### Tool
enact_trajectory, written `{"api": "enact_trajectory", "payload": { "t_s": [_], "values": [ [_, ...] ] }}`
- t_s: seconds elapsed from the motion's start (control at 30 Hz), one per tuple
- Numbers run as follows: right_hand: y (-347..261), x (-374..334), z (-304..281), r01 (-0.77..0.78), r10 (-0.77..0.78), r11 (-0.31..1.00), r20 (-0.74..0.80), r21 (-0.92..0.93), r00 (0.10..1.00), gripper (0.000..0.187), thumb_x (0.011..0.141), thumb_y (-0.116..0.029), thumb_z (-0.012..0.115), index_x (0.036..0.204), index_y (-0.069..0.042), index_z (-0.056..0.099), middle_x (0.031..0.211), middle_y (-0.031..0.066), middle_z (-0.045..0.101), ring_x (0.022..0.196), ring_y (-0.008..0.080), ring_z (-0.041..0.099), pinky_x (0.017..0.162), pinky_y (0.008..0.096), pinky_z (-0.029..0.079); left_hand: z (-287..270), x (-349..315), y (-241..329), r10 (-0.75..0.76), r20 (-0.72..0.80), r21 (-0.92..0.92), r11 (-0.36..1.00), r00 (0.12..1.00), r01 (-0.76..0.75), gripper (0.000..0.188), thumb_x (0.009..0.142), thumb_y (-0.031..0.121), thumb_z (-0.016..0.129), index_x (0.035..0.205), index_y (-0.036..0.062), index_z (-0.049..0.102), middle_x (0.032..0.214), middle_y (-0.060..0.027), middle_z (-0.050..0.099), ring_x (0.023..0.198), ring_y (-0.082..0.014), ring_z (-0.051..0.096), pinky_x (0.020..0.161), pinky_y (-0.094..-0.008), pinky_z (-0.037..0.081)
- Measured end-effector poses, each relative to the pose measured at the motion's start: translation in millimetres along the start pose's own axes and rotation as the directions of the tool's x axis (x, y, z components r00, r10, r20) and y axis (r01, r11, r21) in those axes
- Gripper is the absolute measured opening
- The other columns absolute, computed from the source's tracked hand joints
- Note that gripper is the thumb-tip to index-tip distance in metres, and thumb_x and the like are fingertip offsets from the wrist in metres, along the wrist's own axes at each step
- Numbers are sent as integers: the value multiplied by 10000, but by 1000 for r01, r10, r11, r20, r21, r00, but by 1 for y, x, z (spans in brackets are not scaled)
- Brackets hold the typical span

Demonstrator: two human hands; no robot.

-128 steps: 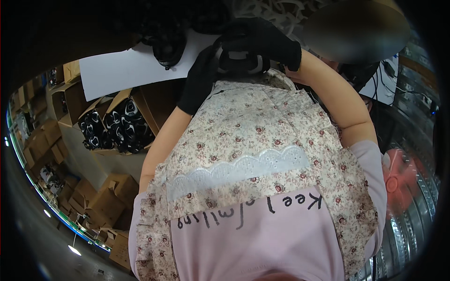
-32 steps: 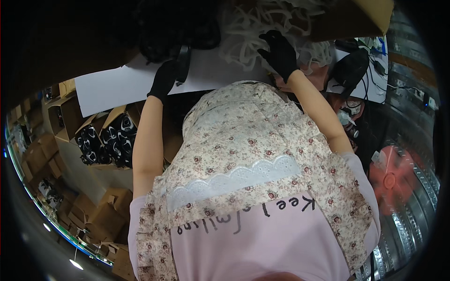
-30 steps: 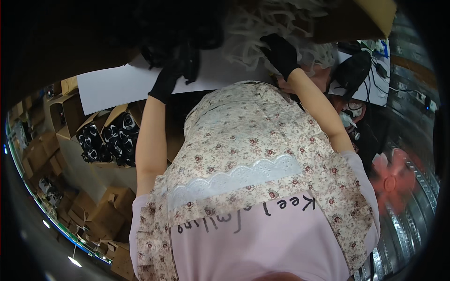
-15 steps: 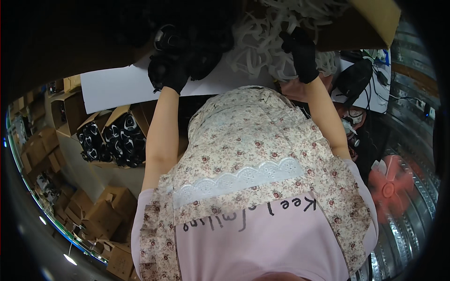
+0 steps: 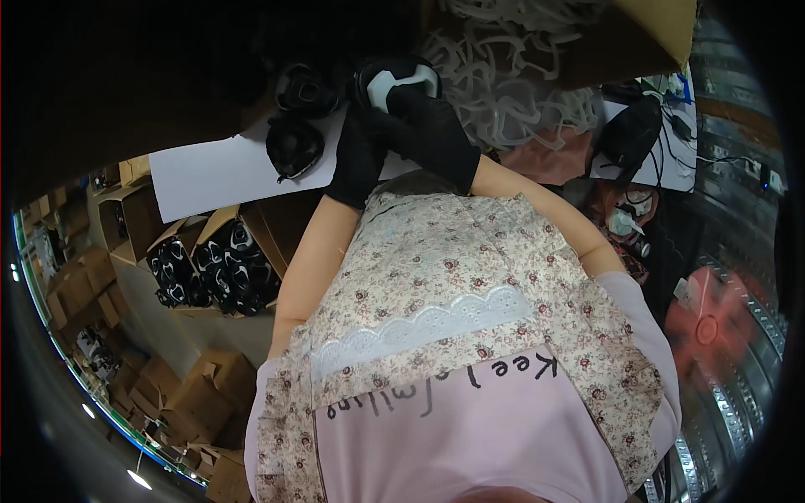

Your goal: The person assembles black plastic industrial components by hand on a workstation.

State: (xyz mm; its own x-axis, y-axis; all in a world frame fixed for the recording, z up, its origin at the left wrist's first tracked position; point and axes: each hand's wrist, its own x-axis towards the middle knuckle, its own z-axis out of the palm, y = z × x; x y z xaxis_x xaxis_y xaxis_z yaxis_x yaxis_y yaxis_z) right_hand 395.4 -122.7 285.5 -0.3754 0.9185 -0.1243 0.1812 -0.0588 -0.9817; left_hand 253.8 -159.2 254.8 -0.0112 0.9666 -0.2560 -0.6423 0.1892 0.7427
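Both my hands wear black gloves and meet over the table near its front edge. My left hand (image 5: 360,159) is closed round a black rounded part (image 5: 362,77), a hollow shell whose exact kind I cannot make out. A pale, curved plastic piece (image 5: 429,77) lies against the top of that shell. My right hand (image 5: 436,138) is closed on this pale piece, its fingers pressing over it. Left of my hands rest two similar black rounded parts (image 5: 293,149). To the right is a heap of translucent curved plastic pieces (image 5: 495,101).
A cardboard box (image 5: 646,50) stands at the back right. Nearby on the white table (image 5: 189,176) are a black pouch-like object (image 5: 633,130) and cables. Open boxes of black parts (image 5: 239,264) stand at left, a red fan (image 5: 706,323) at right.
My right hand has come left from the translucent heap, bringing a pale piece. My left hand has moved right with a black part. The two hands now meet.
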Motion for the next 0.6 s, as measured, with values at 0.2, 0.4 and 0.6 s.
{"api": "enact_trajectory", "payload": {
  "t_s": [0.2, 0.4, 0.6],
  "values": [
    [-13, -2, -16, 512, -532, 769, 61, -382, 845, 362, 842, -208, 723, 1168, -91, 616, 1017, 136, 658, 954, 280, 650, 827, 361, 521, 22, -7, 29, 93, -189, 78, 994, 978, -80, 457, 906, 142, 636, 1314, -9, 496, 1234, -82, 579, 1111, -181, 572, 946, -307, 470],
    [-3, 11, -51, 267, -256, 964, -284, 3, 924, 404, 911, -259, 654, 1241, -45, 564, 1114, 92, 620, 1080, 189, 572, 952, 304, 432, 30, -25, 29, -11, -123, -10, 1000, 992, 10, 449, 910, 129, 617, 1322, 4, 491, 1234, -86, 582, 1123, -183, 573, 952, -312, 484],
    [-2, -3, -53, -17, 30, 955, -38, 297, 999, 371, 943, -290, 612, 1217, -43, 574, 1103, 43, 622, 1010, 113, 564, 881, 277, 459, 45, -30, 39, 50, -129, 279, 960, 990, -12, 455, 918, 192, 624, 1325, 29, 501, 1141, -75, 629, 1030, -159, 608, 873, -293, 516]
  ]
}}
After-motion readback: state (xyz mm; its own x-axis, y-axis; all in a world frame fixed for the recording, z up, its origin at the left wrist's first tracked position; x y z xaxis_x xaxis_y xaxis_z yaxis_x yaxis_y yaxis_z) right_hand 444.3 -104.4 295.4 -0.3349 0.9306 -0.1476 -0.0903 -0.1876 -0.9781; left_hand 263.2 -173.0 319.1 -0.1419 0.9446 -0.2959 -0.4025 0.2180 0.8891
